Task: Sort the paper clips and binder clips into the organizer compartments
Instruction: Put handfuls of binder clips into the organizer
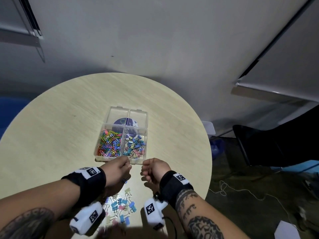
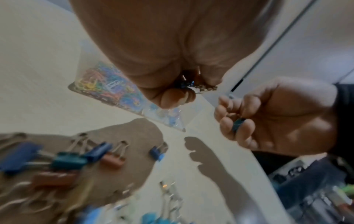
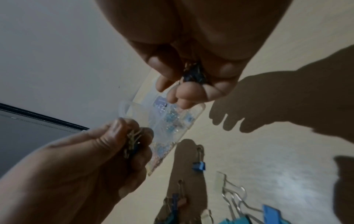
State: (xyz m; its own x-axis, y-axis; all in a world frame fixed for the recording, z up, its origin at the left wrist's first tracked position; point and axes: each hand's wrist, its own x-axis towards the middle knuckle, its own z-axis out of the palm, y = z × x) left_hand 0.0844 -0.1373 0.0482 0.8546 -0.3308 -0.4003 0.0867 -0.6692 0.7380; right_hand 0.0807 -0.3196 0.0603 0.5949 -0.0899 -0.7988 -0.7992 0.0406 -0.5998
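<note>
A clear organizer (image 1: pixel 103 135) stands mid-table; its near left compartment holds coloured paper clips (image 1: pixel 109 144), its near right one binder clips (image 1: pixel 135 147). My left hand (image 1: pixel 119 168) hovers just short of the organizer's near wall, fingers curled round several binder clips (image 2: pixel 186 84). My right hand (image 1: pixel 151 168) is beside it, gripping a dark blue binder clip (image 2: pixel 238 124); in the right wrist view a dark clip (image 3: pixel 193 75) shows between its fingers. A pile of loose binder clips (image 1: pixel 120 207) lies on the table between my forearms.
The round wooden table (image 1: pixel 60 126) ends close to my right arm. A black chair (image 1: pixel 269 144) stands to the right, with a white cable (image 1: pixel 241 190) on the floor. One blue clip (image 1: pixel 124 181) lies apart, under my left hand.
</note>
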